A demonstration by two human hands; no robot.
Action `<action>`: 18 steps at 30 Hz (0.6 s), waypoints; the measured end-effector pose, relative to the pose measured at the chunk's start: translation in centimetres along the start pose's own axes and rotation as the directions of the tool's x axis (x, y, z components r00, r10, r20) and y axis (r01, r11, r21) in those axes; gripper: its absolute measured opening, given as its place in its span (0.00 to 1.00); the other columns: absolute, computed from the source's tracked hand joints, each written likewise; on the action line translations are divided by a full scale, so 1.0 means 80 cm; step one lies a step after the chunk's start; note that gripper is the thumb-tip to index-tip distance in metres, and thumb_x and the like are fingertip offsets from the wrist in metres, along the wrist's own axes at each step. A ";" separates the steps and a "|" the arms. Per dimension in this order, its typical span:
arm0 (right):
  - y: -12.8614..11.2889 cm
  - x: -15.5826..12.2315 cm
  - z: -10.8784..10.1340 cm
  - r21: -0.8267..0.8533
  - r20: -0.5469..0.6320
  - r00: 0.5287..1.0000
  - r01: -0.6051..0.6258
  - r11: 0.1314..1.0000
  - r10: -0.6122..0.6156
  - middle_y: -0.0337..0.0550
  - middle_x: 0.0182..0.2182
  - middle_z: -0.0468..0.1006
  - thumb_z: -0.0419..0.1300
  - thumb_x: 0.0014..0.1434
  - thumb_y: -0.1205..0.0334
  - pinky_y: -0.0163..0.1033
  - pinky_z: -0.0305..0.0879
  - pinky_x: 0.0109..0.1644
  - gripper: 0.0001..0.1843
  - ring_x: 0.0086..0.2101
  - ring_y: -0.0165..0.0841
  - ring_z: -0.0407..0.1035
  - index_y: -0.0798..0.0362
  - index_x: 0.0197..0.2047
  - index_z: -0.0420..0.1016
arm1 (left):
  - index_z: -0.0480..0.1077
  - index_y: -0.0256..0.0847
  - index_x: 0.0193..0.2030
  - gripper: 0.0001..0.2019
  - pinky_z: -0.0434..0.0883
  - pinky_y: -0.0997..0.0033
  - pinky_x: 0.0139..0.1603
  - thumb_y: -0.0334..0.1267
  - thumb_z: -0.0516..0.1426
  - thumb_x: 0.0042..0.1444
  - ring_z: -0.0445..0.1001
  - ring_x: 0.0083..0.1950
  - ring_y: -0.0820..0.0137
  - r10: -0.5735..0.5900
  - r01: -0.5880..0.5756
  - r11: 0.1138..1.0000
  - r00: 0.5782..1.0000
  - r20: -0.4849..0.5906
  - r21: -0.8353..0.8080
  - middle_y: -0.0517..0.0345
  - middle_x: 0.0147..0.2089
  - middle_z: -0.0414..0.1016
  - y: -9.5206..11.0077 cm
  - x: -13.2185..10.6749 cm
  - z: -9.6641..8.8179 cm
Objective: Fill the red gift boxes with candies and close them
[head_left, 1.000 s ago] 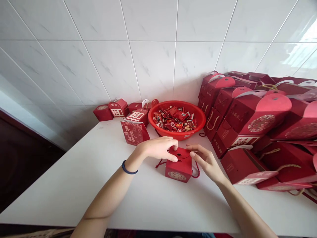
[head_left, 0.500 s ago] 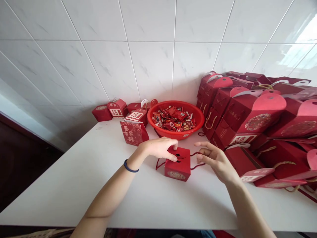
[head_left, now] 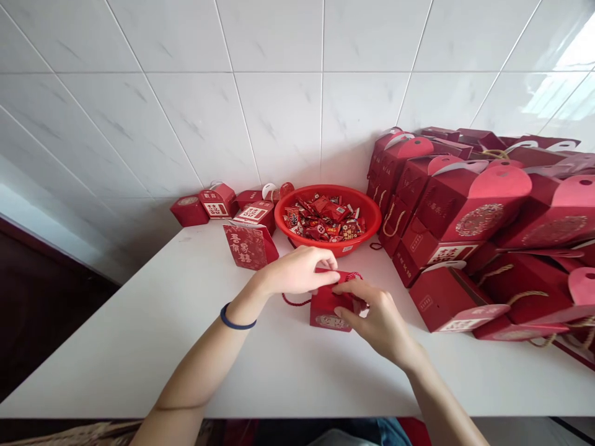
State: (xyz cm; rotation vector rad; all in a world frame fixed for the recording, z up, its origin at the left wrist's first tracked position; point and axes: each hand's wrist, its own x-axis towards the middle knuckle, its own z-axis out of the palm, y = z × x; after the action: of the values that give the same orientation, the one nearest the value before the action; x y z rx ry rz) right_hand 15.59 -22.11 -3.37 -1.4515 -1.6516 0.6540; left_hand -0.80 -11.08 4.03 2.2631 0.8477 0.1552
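In the head view, a small red cardboard box (head_left: pixel 324 303) with a round pale medallion on its front stands on the white flat-topped table (head_left: pixel 260 365), directly beneath the fingers of both hands. The left hand (head_left: pixel 302 272), a dark blue band (head_left: pixel 238 317) around its wrist, lies over the box's top from the left, its fingers curled and a small gap between thumb and forefinger; whether the hidden fingers grip anything, I cannot tell. The right hand (head_left: pixel 383 316) reaches in from the right, forefinger on the box's top and thumb lower, by the front, the two apart. A dark red twisted cord (head_left: pixel 355 275) loops just beyond the right forefinger; I cannot tell whether the other fingers clamp it. A second dark red cord (head_left: pixel 296 303) curves out from the box's left side, below the left hand's fingers.

Beyond the fingers of both hands sits a round red plastic bowl (head_left: pixel 320 245), filled with small shiny wrapped sweets (head_left: pixel 325 217). Left of the left fingers and a little beyond them, a red cardboard box with pale lettering (head_left: pixel 245 246) stands on the table, and farther off are several small red boxes (head_left: pixel 218 201) by the white tiled wall (head_left: pixel 279 118). Right of the right fingers, well apart, is a piled stack of larger red cardboard boxes (head_left: pixel 453 214).
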 end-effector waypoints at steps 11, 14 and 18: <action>-0.028 0.009 -0.018 -0.009 -0.311 0.950 0.012 1.000 -0.014 0.39 0.29 0.78 0.65 0.57 0.53 0.33 0.63 0.29 0.15 0.25 0.27 0.65 0.53 0.43 0.79 | 0.67 0.44 0.59 0.19 0.73 0.57 0.58 0.40 0.60 0.62 0.73 0.61 0.56 0.268 -0.274 0.675 0.956 -0.119 -0.685 0.46 0.68 0.63 0.028 -0.024 0.006; -0.025 0.006 -0.011 -0.041 -0.471 0.878 0.070 0.997 -0.082 0.37 0.27 0.77 0.60 0.60 0.63 0.32 0.63 0.28 0.06 0.24 0.26 0.65 0.53 0.38 0.78 | 0.64 0.49 0.64 0.24 0.68 0.50 0.66 0.39 0.62 0.62 0.65 0.69 0.51 0.357 -0.326 0.619 0.927 -0.114 -0.715 0.48 0.72 0.58 0.034 -0.035 0.017; -0.019 -0.017 -0.012 -0.142 -0.614 0.750 0.202 0.969 -0.247 0.40 0.31 0.79 0.58 0.63 0.68 0.33 0.68 0.33 0.07 0.29 0.28 0.71 0.52 0.40 0.78 | 0.62 0.53 0.67 0.28 0.68 0.48 0.67 0.39 0.63 0.61 0.64 0.70 0.52 0.424 -0.391 0.662 0.899 -0.111 -0.639 0.50 0.73 0.59 0.039 -0.046 0.022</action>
State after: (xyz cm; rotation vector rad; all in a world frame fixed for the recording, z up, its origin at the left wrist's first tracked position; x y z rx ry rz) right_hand 15.56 -23.87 -1.97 -1.2915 -1.2782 -0.0462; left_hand -1.44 -16.00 5.24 1.7270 0.1703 0.5191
